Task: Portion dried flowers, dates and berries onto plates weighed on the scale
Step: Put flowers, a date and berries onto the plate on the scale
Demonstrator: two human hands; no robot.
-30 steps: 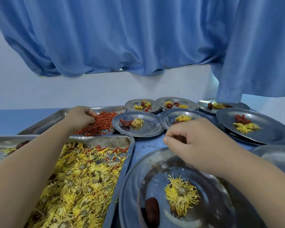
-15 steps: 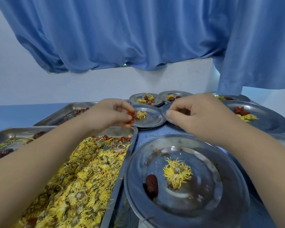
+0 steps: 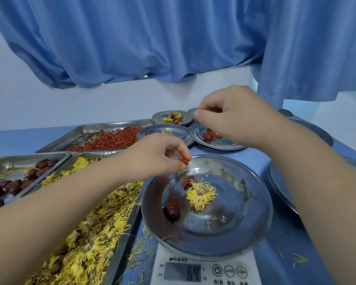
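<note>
Left hand (image 3: 158, 155) is now over the plate (image 3: 255, 212) on the scale (image 3: 206, 270), having come across from the berry tray (image 3: 109, 138) behind it. Its thumb and fingertips are clamped on a few red berries (image 3: 184, 161). Just below the pinch, a small berry heap (image 3: 186, 182) touches the flower (image 3: 200, 194). The date (image 3: 172, 206) lies nearer the body, apart from both. Display reads 64. Right hand (image 3: 234, 118) has lifted above the far plate (image 3: 224, 144), fingers curled, tips together; cannot tell whether anything remains inside. A red pile (image 3: 210, 136) lies under its fingertips. Judgement: berry step is under way on the weighed plate, so release the rest in small drops, watching the reading.
</note>
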